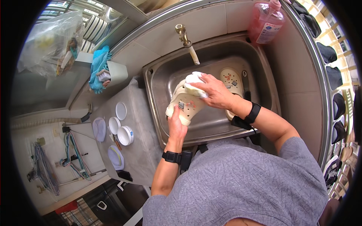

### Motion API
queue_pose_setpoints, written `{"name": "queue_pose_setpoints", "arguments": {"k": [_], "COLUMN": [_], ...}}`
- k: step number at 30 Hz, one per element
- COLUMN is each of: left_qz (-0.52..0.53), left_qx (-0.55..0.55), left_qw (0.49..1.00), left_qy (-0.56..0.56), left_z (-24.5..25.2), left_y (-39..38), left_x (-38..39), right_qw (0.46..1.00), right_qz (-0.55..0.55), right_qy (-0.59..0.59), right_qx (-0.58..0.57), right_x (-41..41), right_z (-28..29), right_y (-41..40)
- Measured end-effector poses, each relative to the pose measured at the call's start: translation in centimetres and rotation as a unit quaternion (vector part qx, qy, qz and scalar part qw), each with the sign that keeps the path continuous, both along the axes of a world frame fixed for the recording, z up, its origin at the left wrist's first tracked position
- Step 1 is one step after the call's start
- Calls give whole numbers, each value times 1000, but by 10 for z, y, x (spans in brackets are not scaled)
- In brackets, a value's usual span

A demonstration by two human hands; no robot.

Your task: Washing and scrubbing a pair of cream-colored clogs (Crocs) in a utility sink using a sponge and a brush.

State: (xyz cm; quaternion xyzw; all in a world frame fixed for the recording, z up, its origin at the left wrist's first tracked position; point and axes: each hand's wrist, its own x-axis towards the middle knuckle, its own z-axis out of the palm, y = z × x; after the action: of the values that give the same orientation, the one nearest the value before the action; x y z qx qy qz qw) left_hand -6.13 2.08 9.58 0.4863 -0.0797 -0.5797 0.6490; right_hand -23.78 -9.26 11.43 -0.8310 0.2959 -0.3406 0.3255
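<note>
A cream foam clog [185,108] with small charms is held over a stainless steel sink [209,137]. My left hand [177,124] grips its toe end, with the thumb on top. My right hand [216,91] holds a white sponge or cloth [195,83] against the clog's other end. The matching clog [232,79] lies in the right part of the sink, partly hidden by my right forearm. Beside it is a dark, long-handled tool [245,82] with a ring at its end. Above the sink, a brass faucet [186,42] ends in a whitish spout; whether water flows cannot be told.
A pump bottle of pink liquid [267,25] stands at the sink's back right corner. Left of the sink, a grey surface [141,118] bears white tubs [124,135], lids and a dark phone-like object [124,175]. Blue rubber gloves [99,67] and a brush hang at a wall holder.
</note>
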Motion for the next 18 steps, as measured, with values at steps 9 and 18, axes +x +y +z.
{"name": "queue_pose_setpoints", "arguments": {"k": [9,18], "left_qz": [-57,-9], "left_qx": [35,52], "left_qw": [996,994], "left_qy": [60,98], "left_z": [-4,-6], "left_y": [14,4], "left_x": [-3,-4], "right_qw": [834,828], "right_qz": [99,3], "right_qy": [-84,-314], "right_qx": [537,465], "right_x": [-9,0], "right_z": [-1,-8], "right_y": [-22,23]}}
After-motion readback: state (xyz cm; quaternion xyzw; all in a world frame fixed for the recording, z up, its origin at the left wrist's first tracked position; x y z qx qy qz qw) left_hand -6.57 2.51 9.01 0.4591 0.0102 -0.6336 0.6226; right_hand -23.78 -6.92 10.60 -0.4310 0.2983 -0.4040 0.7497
